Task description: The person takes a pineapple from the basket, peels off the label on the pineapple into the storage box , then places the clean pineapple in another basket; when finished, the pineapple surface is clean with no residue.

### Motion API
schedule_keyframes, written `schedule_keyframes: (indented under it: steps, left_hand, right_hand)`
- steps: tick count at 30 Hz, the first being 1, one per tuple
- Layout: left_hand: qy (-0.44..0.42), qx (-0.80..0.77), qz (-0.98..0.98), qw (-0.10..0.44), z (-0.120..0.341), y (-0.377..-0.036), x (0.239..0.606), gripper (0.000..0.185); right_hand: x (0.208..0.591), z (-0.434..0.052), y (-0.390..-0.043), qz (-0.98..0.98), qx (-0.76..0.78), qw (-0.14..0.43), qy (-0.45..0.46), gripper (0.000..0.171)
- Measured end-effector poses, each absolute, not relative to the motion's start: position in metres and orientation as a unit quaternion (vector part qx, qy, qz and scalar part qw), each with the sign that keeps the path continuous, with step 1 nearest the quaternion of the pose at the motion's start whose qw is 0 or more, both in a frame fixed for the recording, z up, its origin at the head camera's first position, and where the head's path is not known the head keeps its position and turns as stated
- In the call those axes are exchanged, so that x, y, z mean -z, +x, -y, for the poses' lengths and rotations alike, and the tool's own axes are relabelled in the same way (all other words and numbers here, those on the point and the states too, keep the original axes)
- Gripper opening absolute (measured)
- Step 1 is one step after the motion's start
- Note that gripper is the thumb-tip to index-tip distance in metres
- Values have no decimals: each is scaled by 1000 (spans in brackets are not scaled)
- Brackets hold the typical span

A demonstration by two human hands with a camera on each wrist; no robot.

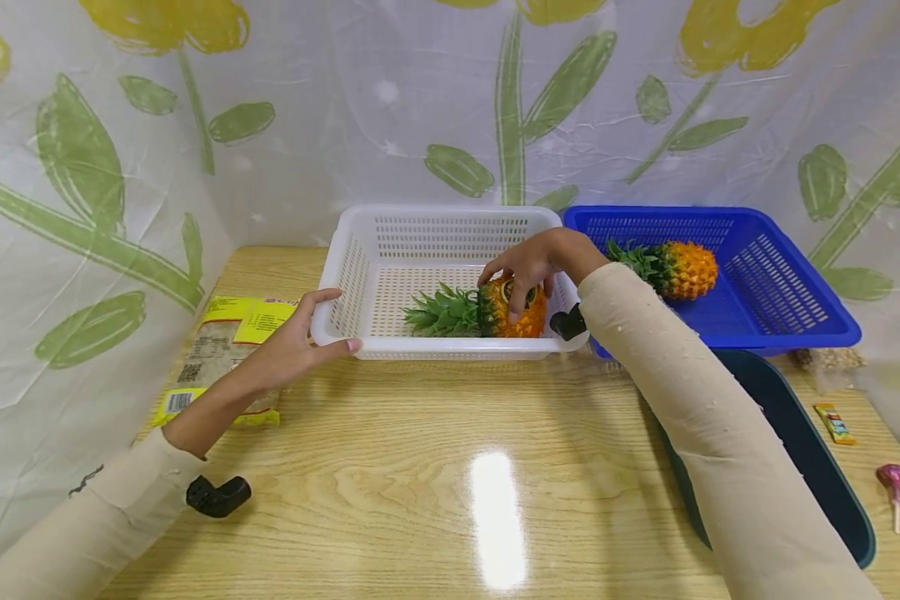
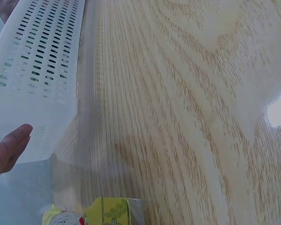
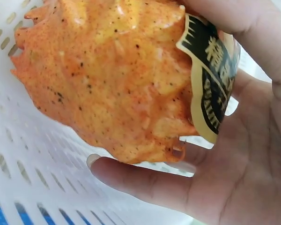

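Note:
A white slotted basket [image 1: 450,214] stands mid-table. Inside it lies an orange pineapple [image 1: 531,323] on its side, green leaves pointing left. My right hand [image 1: 516,283] grips the fruit's body from above; in the right wrist view the fingers [image 3: 145,180] and palm curl round the pineapple [image 3: 107,79], beside its black and yellow label [image 3: 210,89]. My left hand [image 1: 303,333] rests with straight fingers against the basket's front left corner, and its fingertip [image 2: 16,138] touches the white wall [image 2: 37,70].
A blue basket [image 1: 832,333] with a second pineapple [image 1: 686,268] sits right of the white one. A yellow snack packet [image 1: 225,333] lies at the left, a dark tray [image 1: 817,467] under my right arm, a candy bar [image 1: 834,422] and lollipop [image 1: 894,479] far right.

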State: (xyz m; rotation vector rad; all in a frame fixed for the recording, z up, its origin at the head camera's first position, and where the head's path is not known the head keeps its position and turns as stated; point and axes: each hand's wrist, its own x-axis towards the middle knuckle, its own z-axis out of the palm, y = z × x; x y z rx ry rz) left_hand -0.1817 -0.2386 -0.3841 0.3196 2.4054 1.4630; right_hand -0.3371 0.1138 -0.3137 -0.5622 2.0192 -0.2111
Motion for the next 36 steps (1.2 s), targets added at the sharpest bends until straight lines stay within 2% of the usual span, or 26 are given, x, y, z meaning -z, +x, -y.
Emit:
schedule_keyframes:
  steps: [28, 36]
  left_hand:
    - [115, -511, -838, 152, 238, -180, 381, 93]
    - [112, -513, -837, 155, 238, -181, 382, 93]
  right_hand:
    - [317, -109, -333, -843, 66, 472, -249, 94]
    - [317, -111, -335, -848, 75, 455, -260, 86]
